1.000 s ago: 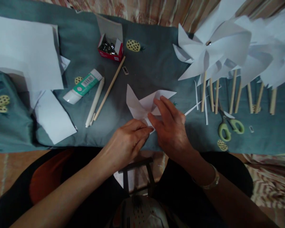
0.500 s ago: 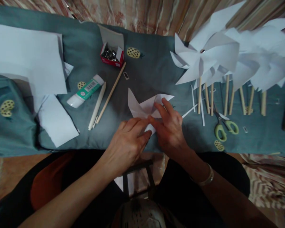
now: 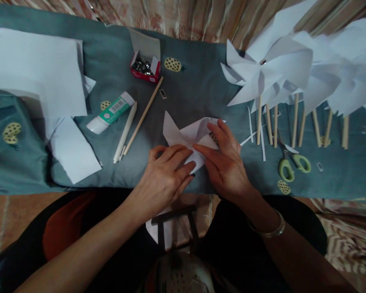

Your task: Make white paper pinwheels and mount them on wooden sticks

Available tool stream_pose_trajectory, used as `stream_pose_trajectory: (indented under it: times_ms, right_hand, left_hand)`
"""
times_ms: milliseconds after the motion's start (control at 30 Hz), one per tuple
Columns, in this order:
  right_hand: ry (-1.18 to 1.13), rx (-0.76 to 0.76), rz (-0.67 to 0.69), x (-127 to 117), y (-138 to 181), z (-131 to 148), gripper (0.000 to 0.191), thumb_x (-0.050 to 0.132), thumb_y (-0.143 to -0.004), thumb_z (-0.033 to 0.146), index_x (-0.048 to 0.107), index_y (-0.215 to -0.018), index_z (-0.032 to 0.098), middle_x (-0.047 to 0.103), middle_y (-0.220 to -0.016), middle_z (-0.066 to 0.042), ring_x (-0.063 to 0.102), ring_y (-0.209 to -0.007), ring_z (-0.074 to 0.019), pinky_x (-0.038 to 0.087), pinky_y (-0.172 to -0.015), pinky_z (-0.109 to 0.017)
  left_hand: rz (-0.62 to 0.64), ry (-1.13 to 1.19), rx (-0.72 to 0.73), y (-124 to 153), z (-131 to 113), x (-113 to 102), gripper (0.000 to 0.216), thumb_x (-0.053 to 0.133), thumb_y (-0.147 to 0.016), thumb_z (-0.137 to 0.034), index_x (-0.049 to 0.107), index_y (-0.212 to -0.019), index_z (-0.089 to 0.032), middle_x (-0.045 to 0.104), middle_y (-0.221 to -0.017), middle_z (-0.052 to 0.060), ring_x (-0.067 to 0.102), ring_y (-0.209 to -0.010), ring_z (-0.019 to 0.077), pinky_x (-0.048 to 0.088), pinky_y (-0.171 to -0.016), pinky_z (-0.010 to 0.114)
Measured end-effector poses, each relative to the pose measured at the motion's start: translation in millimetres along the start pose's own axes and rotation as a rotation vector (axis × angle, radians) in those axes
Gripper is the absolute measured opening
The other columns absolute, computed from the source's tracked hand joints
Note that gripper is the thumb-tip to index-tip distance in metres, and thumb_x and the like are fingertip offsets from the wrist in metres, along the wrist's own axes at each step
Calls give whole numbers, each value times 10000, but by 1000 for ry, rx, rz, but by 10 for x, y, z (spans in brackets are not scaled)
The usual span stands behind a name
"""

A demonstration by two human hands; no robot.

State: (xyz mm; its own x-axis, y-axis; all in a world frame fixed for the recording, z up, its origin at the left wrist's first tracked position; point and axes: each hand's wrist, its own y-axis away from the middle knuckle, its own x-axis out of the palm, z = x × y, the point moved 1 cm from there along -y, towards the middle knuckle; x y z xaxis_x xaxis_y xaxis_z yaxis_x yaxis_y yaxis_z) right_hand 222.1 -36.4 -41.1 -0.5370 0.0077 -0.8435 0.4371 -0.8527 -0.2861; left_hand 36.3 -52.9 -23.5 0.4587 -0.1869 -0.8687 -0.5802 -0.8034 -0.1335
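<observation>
A white paper pinwheel (image 3: 191,133) lies on the cloth in front of me, its blades folded in toward the centre. My left hand (image 3: 166,173) holds down the near left part of it, with fingertips at the middle and over the near fold. From the other side, the index finger of my right hand (image 3: 227,165) presses close to the centre. The remaining right fingers curl over the right blade. Fingers cover part of the near blades. Left of the pinwheel are a thin wooden stick (image 3: 144,116), a white pen (image 3: 125,133) and a green-and-white glue tube (image 3: 111,112).
Several finished pinwheels (image 3: 280,67) on sticks lie at the right, with green-handled scissors (image 3: 294,162) and paper strips (image 3: 263,142) below. A small red box (image 3: 144,73) of metal pins stands at the back. Paper sheets (image 3: 61,77) cover the left side.
My right index finger has straightened over the centre, and the right hand has shifted slightly right. The left fingers have spread flatter on the paper. The whole view has shifted a little.
</observation>
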Motion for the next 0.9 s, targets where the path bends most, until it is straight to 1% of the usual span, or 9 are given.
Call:
stream_pose_trajectory:
  times_ms: [133,300,400,533,633,733,900]
  right_hand:
    - [80,-27,6,2,-6,10,286,447,-895,137,647,-1081,220,400,-1452,-97,285,-1409,-351,357,-1047,-579]
    - [200,-32,-42,101,-9,84,265,397,-938,156,642,-1024,210,458,-1399,-100,318,-1398,-312,389,-1017,-520]
    - [187,-52,-49,107,-19,83,258,399,-931,147,635,-1022,197,470,-1390,-116,319,-1397,-308,400,-1009,-530]
    - [74,-66,-14,4,-36,18,282,441,-882,101,632,-1071,188,441,-1419,-124,279,-1419,-311,379,-1050,-537]
    - [53,-67,-5,-52,-40,-3,309,450,-868,86,624,-1104,183,434,-1421,-128,284,-1418,-314,372,-1066,-527]
    - [89,-61,-2,-29,-34,14,304,459,-867,98,630,-1092,210,415,-1441,-96,290,-1413,-318,361,-1067,-536]
    - [148,-30,9,62,-31,73,276,432,-910,131,637,-1075,215,406,-1459,-99,281,-1412,-316,350,-1046,-548]
  left_hand:
    - [3,6,-10,-7,1,3,223,524,-914,-238,652,-1083,-165,648,-1223,130,548,-1169,295,362,-926,506]
    - [6,4,-18,-19,-6,-5,221,516,-918,-240,657,-1068,-158,654,-1209,128,543,-1175,285,366,-924,493]
    - [8,0,-16,-21,-4,-12,221,515,-920,-242,661,-1066,-166,655,-1207,125,540,-1178,286,358,-936,501]
    - [-9,-16,-7,-14,4,-7,231,513,-922,-249,664,-1078,-170,657,-1198,125,546,-1167,282,355,-945,502]
    - [-25,-23,2,-6,8,3,237,504,-928,-260,668,-1074,-169,658,-1194,126,549,-1162,280,358,-940,497]
    - [-38,-26,11,-5,8,7,231,510,-926,-258,669,-1065,-165,658,-1192,126,550,-1159,283,360,-930,496]
    - [-22,-10,2,-16,2,2,228,514,-922,-253,665,-1066,-160,656,-1201,123,532,-1184,284,362,-934,496]
